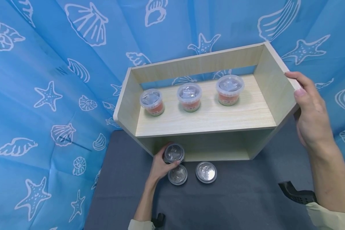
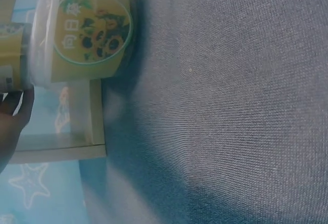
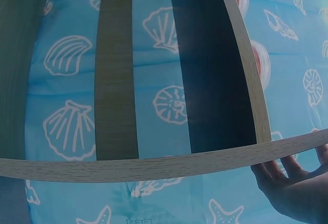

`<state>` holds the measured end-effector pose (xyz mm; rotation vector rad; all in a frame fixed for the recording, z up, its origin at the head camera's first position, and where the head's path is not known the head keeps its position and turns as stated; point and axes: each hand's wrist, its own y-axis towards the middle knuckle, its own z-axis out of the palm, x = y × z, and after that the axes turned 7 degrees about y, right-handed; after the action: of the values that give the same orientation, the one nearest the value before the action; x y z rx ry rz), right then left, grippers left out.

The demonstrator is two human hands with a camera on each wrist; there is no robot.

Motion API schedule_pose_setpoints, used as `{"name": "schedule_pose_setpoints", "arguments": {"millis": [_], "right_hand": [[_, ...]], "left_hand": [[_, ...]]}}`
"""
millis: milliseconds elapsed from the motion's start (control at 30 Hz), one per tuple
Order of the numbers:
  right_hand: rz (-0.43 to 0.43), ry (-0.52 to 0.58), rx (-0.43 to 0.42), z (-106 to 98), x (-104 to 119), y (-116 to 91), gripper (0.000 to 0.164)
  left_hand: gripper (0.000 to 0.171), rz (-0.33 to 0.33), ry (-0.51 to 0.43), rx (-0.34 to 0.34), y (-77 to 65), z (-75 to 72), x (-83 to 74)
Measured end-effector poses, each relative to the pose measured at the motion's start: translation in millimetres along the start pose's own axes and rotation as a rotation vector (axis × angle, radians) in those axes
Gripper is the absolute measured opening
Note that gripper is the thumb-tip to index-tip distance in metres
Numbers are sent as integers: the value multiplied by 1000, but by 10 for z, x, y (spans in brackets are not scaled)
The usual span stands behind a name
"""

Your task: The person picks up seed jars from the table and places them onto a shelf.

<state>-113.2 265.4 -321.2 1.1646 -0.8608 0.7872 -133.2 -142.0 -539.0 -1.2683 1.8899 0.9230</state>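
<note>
In the head view my left hand [image 1: 160, 165] grips a lidded tub [image 1: 174, 152] by its sides, at the lower compartment's left front. Just below it a second tub [image 1: 178, 175] stands on the grey cloth; a third tub [image 1: 206, 172] stands to its right. The left wrist view shows the standing tub [image 2: 95, 34] with a yellow sunflower label and clear lid; the held tub [image 2: 11, 55] is above it, partly cut off. My right hand [image 1: 313, 108] holds the right side panel of the pale wooden shelf [image 1: 207, 123], its fingers [image 3: 287, 185] against the outer side.
On the upper board stand a left tub [image 1: 152, 102], a middle tub [image 1: 189, 97] and a right tub [image 1: 229, 90], all reddish with clear lids. Blue shell-print cloth [image 1: 83, 127] hangs behind and left. Dark grey cloth [image 1: 233, 198] covers the table.
</note>
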Motion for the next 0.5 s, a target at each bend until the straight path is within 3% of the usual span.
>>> {"name": "schedule_pose_setpoints", "arguments": {"millis": [133, 367, 500], "right_hand": [[3, -61, 3, 3, 7, -5, 45], [2, -56, 5, 3, 3, -8, 45], [3, -90, -5, 6, 0, -13, 45]], "left_hand": [[77, 17, -6, 2, 19, 15, -26], [73, 45, 57, -10, 18, -63, -311], [73, 34, 79, -19, 13, -68, -320]]}}
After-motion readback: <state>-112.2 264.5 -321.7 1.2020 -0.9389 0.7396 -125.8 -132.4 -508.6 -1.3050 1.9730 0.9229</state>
